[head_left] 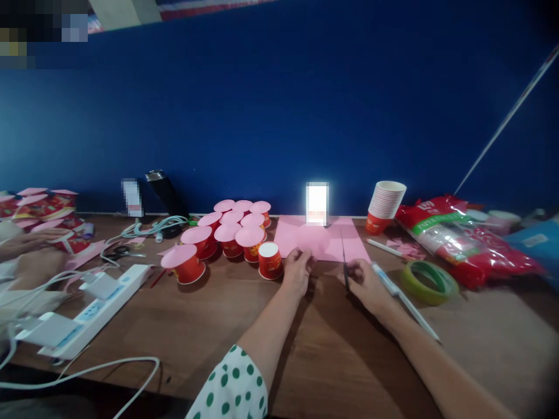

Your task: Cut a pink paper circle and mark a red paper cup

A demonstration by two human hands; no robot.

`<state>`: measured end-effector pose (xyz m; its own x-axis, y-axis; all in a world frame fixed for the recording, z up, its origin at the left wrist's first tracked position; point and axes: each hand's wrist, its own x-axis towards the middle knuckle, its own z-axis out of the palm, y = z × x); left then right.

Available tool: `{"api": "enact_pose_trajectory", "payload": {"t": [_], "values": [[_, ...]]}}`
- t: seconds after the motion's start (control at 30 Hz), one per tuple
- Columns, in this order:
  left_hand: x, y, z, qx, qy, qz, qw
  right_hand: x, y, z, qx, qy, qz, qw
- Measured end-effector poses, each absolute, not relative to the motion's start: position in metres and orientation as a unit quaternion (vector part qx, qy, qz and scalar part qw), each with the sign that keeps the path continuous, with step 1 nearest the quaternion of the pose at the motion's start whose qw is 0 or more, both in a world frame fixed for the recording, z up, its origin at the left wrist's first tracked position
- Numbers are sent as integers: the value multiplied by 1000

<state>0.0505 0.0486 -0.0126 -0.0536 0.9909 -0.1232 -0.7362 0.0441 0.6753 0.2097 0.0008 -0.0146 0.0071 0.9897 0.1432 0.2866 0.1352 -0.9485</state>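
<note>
A pink paper sheet [332,241] lies on the wooden table [209,314] in front of me. My left hand [297,269] pinches its near edge, where a rounded pink piece sticks up. My right hand [365,280] is closed on scissors [345,265], whose thin blades point up across the sheet. Just left of my left hand stands an upright red paper cup [269,259]. Behind it sit several upside-down red cups capped with pink paper discs [227,233].
A stack of paper cups [384,206] and a red plastic bag [458,238] sit at the right, with a green tape roll [429,281] and a white pen [406,299] near my right forearm. A white power strip [87,311] and cables lie left. Another person's hands [26,250] work at far left.
</note>
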Motion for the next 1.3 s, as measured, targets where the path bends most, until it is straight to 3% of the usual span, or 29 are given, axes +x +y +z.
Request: {"api": "enact_pose_trajectory", "payload": {"t": [0.4,1.3], "values": [[51,50,-10,197,322,665,644,207,-2,-14,-481,-631,446,413],[54,43,-7,206,332,640,662,207,-2,-11,-490,-649,432,390]]}}
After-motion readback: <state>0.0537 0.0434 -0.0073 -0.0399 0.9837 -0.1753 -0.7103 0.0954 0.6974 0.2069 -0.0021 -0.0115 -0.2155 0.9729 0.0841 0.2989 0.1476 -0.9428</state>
